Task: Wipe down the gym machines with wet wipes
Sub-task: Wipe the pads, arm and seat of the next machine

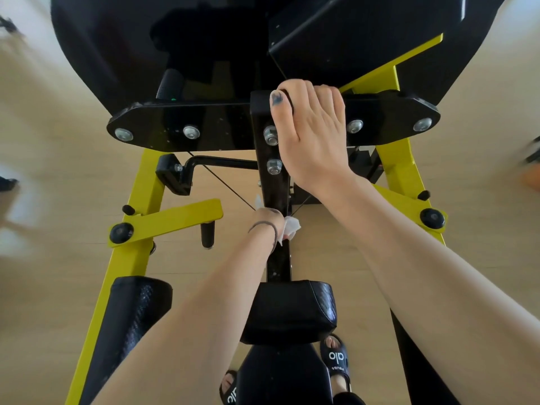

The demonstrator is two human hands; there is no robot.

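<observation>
I look down on a yellow and black gym machine [137, 194]. A black central post [267, 182] runs down its middle to a black pad [287, 309]. My left hand [268, 222] reaches low along the post, closed around a crumpled white wet wipe [290, 226] that presses against the post's side. My right hand [311, 133] grips the top of the post where it meets the black cross plate [181, 124], fingers curled over the edge.
A second black pad [137, 311] lies on the left yellow leg. A yellow lever with a black handle [207, 233] sticks out at the left. Thin cables cross beside the post. My feet in black slides [336, 361] stand on the light wooden floor.
</observation>
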